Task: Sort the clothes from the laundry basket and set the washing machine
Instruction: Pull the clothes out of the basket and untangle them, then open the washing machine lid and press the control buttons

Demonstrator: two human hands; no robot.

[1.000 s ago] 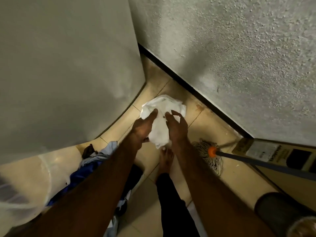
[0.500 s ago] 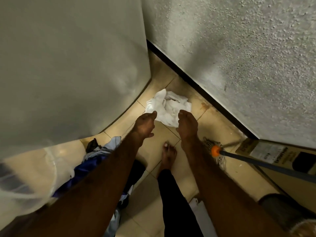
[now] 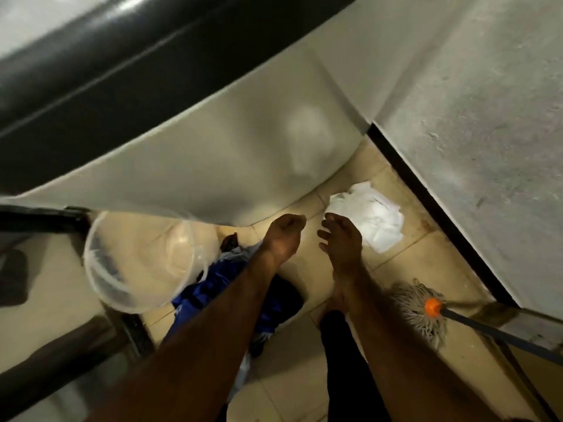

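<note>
Head view: the left grip (image 3: pixel 281 236) is curled into a loose fist with nothing in it; the right grip (image 3: pixel 341 239) is spread and relaxed, also with nothing in it. Both hang above the floor (image 3: pixel 405 263). The white garment (image 3: pixel 373 219) lies crumpled on the tiles ahead of the right grip and to its right, in line with its fingertips but lower and not in contact. It shows no clear long axis, being a rumpled heap that spreads roughly along the dark skirting (image 3: pixel 432 208). The right grip is the nearer of the two. The pile of blue and dark clothes (image 3: pixel 225 287) lies behind and below the left grip, partly under that forearm, so the next pick is judged to fall to the left grip drawing back and down. A clear tub (image 3: pixel 134 263) lies to the left of that grip, tipped on its side. The white cabinet, judged to be the washing machine (image 3: pixel 213 166), stands ahead of both grips. A mop (image 3: pixel 417 312) lies behind and right of the right grip. The room is a tight, dim corner with a rough wall (image 3: pixel 487 117).
</note>
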